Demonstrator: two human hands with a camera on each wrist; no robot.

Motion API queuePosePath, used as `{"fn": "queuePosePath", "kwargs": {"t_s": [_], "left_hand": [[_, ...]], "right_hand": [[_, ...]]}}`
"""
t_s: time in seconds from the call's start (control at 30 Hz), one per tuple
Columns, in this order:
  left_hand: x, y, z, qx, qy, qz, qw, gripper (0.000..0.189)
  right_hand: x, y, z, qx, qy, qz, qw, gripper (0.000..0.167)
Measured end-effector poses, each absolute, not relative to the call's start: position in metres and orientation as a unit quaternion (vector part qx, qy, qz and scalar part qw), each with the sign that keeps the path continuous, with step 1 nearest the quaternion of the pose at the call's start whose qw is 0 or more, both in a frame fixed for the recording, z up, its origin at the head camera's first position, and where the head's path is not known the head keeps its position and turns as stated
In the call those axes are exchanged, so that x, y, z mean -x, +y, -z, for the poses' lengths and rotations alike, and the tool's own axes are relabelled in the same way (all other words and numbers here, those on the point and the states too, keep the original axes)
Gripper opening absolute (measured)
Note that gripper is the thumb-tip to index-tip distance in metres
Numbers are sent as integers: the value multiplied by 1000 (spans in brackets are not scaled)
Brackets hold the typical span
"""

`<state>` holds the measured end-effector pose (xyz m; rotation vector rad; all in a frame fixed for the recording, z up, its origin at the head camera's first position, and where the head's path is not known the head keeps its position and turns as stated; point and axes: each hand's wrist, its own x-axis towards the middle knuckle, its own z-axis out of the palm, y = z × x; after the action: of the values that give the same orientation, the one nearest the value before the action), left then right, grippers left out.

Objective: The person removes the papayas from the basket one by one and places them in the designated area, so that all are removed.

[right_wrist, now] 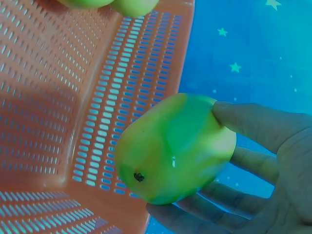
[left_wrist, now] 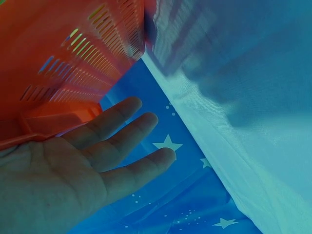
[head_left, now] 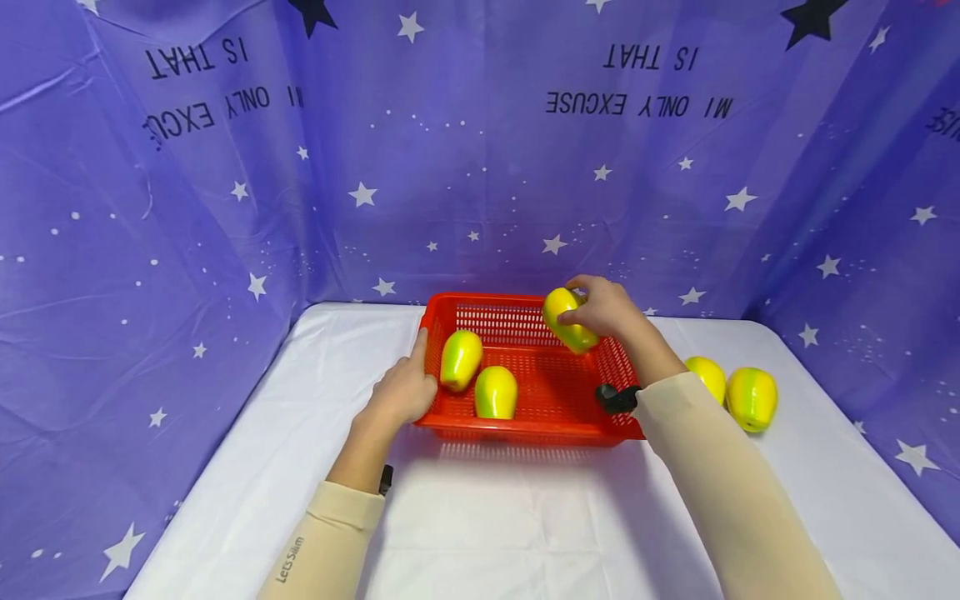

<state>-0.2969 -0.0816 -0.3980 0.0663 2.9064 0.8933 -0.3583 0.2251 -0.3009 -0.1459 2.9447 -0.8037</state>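
A red plastic basket (head_left: 517,429) with slotted walls stands on the white table. My left hand (head_left: 405,387) holds its left rim; in the left wrist view several fingers (left_wrist: 129,141) extend below the rim, outside the wall. My right hand (head_left: 606,308) grips a yellow-green mango (right_wrist: 175,146) over the basket's back right corner, thumb on one side and fingers on the other. A dark stem spot shows on the mango's end. Inside the basket at the left lie a mango (head_left: 461,360) and another mango (head_left: 496,392).
On the table right of the basket, two more mangoes lie side by side, the nearer mango (head_left: 752,400) in full view and the other mango (head_left: 707,377) partly behind the right forearm. A purple star-printed curtain (head_left: 480,167) encloses the table (head_left: 487,517) at the back and sides.
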Motion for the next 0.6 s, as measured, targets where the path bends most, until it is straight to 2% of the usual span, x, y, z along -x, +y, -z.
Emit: {"fn": "queuePosePath", "kwargs": {"t_s": [0.6], "left_hand": [[297,-81,398,-23,956,-286,53,84]], "right_hand": [[347,259,291,24,960,276,39,70]]}}
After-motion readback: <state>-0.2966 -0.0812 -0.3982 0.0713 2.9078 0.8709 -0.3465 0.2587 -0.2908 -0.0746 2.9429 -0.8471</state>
